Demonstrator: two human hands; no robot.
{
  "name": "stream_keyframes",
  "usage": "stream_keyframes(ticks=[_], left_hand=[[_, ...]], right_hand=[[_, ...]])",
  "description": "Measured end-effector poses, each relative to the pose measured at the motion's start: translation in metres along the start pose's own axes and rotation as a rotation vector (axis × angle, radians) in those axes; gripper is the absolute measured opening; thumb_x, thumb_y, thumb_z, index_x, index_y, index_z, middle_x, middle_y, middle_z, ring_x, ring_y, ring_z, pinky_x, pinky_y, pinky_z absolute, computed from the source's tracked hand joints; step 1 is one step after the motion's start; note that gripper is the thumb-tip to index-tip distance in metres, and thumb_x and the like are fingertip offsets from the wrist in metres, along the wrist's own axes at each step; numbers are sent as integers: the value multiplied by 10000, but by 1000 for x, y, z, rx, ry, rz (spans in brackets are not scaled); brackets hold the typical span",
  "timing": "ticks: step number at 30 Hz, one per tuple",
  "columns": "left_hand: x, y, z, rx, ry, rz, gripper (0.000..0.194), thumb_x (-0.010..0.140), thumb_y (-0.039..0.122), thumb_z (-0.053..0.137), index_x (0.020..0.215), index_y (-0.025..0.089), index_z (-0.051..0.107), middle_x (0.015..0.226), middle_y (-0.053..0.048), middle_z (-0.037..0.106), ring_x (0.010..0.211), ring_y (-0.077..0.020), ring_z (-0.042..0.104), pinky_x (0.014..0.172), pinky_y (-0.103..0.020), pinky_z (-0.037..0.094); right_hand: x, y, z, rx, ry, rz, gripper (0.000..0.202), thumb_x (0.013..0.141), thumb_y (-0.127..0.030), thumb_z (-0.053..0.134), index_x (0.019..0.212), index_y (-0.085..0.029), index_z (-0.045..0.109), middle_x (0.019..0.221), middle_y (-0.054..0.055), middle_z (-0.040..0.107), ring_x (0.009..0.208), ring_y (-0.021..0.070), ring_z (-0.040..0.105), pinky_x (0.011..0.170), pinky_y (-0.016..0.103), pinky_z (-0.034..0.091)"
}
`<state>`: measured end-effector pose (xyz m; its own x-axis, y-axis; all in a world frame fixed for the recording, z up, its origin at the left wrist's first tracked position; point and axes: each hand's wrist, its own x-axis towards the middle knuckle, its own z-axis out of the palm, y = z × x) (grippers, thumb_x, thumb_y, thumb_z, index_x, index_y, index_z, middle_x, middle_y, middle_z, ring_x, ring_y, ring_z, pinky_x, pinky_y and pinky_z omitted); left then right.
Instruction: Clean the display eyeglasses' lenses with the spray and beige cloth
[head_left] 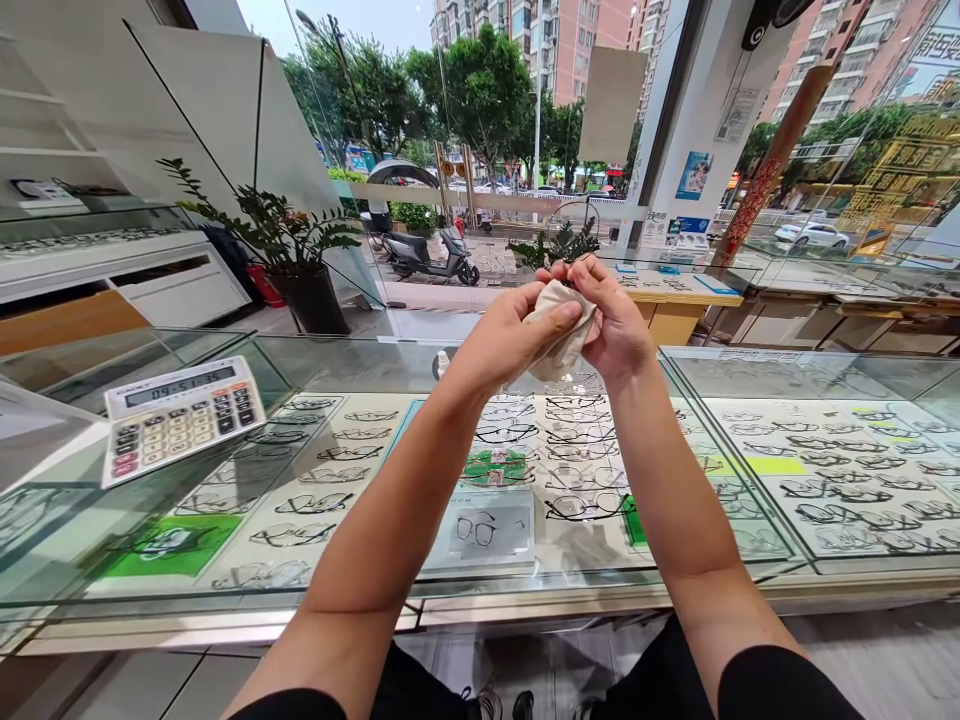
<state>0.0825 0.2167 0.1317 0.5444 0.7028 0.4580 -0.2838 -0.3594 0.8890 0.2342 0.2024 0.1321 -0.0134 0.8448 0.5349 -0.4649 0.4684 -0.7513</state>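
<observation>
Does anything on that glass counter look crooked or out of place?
Only the calculator: it lies at a slant on the glass counter, not square with its edge. The eyeglass frames under the glass sit in tidy rows. Both hands, left hand and right hand, hold a pale cloth above it.

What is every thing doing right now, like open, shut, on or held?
Cloth: bunched, held by both hands.
Left hand: closed on cloth.
Right hand: closed on cloth.
Calculator: on, digits showing.
Showcase: shut, glasses inside.
Scooter: parked outside.
</observation>
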Motion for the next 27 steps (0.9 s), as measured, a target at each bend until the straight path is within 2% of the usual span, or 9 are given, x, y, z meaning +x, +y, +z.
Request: stream_keyframes(ticks=[3, 9, 15, 19, 23, 27], left_hand=[[-1, 1, -3, 75, -23, 14, 543, 810, 681, 901, 876, 165, 744, 781, -21, 680, 676, -130, 554, 636, -260, 439], [2, 1, -1, -159, -29, 19, 506, 682, 482, 1040, 983, 173, 774, 978, -38, 738, 857, -158, 681, 810, -268, 556], [4, -6, -7, -123, -67, 14, 470, 741, 453, 1015, 1063, 185, 801, 972, -32, 748, 855, -150, 682, 800, -253, 547], [3, -6, -7, -92, -34, 5, 471, 724, 451, 1020, 1043, 187, 796, 948, -26, 745, 818, -149, 666, 768, -257, 534], [3, -4, -7, -114, -35, 19, 504, 716, 432, 1027, 1077, 193, 767, 1011, -29, 748, 876, -153, 681, 834, -261, 550], [4, -6, -8, -60, 44, 39, 519, 691, 450, 1037, 1024, 189, 735, 1005, -38, 752, 884, -167, 689, 822, -270, 553]], right_hand=[[-1, -1, 2, -3, 13, 17, 350, 804, -467, 931, 838, -281, 637, 1054, 6, 765, 1225, 228, 709, 1033, 386, 598], [0, 2, 4, 26, 29, 31, 334, 822, -474, 910, 823, -282, 637, 1050, 2, 768, 1161, 227, 724, 1029, 409, 605], [1, 3, 1, 58, 41, 5, 264, 841, -432, 894, 835, -290, 671, 1022, -3, 776, 1218, 232, 729, 1088, 423, 597], [0, 0, 2, 26, 62, 19, 237, 861, -438, 865, 849, -297, 675, 1055, 5, 779, 1247, 237, 714, 1104, 432, 587], [0, 0, 2, 15, 65, 2, 249, 845, -444, 878, 845, -295, 678, 1039, 2, 776, 1210, 221, 713, 1083, 404, 593], [1, 1, 1, 12, 60, 1, 293, 818, -473, 901, 841, -291, 672, 1029, 5, 769, 1139, 211, 723, 1063, 389, 602]])
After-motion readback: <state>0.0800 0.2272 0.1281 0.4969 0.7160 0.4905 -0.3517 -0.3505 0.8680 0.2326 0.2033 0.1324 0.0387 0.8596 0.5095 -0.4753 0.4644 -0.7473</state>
